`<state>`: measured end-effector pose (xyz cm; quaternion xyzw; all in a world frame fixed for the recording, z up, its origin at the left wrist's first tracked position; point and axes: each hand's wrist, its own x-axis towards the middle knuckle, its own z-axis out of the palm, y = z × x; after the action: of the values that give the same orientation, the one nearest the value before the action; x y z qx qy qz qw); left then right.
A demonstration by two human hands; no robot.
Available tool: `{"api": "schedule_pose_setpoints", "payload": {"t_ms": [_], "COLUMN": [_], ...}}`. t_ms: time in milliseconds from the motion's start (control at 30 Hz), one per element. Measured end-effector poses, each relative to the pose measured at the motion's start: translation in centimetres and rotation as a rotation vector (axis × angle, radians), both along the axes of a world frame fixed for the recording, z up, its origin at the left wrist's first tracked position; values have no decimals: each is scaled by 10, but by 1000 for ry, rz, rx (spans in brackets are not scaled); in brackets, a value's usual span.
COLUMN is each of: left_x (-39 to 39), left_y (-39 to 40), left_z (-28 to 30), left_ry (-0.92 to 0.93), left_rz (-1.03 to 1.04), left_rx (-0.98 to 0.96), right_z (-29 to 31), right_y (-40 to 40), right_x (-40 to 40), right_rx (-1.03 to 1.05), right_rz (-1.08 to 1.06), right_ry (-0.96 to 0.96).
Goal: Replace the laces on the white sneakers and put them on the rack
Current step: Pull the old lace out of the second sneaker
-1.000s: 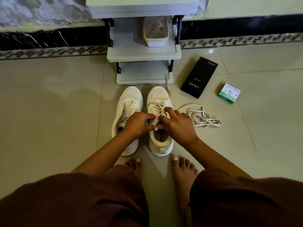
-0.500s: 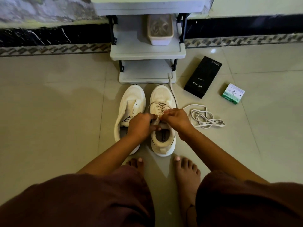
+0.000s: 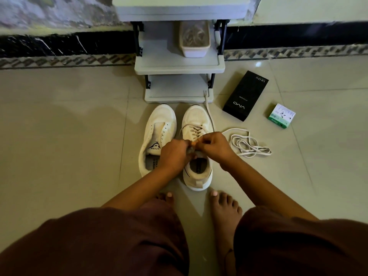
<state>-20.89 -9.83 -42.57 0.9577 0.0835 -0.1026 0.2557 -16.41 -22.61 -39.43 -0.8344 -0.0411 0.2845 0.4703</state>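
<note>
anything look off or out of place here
Mostly mid-job mess. The left sneaker has bare eyelets, while both hands work the lace on the right sneaker. A loose lace lies tangled on the floor beside it, and one lace end trails toward the rack.

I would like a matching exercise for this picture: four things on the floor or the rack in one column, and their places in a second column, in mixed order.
1. black rectangular phone box
2. small green and white carton
3. loose white flat shoelace
4. pale plastic tub

A. on the rack's middle shelf
B. farthest right on the floor
C. coiled right of the laced sneaker
D. between the rack and the carton

Pairs: 1-D, 2-B, 3-C, 4-A
</note>
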Motion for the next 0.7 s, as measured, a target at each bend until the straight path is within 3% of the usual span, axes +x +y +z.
{"api": "schedule_pose_setpoints", "payload": {"t_ms": [100,167,233,333,400,467,533,600,667,700], "left_x": [-1,0,1,3,4,4,5,7,7,7], "left_y": [-3,-2,-1,7,13,14,14,15,14,14], "left_z": [-1,-1,-1,1,4,5,6,7,7,6], "left_ry": [-20,-11,16,74,104,123,143,153,142,128], "left_rz": [13,-3,-23,-59,-70,-91,-107,-114,-100,-85], "left_rx": [16,18,21,-58,-114,-138,-140,-133,-110,-115], "right_z": [3,2,-6,-16,-18,-17,-16,-8,2,5], "right_y": [-2,-6,-13,-23,-27,-25,-22,-18,-15,-15], "right_x": [-1,0,-1,-6,-10,-10,-8,-4,1,2], "right_rx": [277,256,-47,-540,-562,-548,-525,-319,15,114], "right_rz": [-212,-156,93,485,568,586,532,358,215,181], "right_ry": [310,245,-91,-810,-1106,-1189,-1115,-767,-345,-248]}}
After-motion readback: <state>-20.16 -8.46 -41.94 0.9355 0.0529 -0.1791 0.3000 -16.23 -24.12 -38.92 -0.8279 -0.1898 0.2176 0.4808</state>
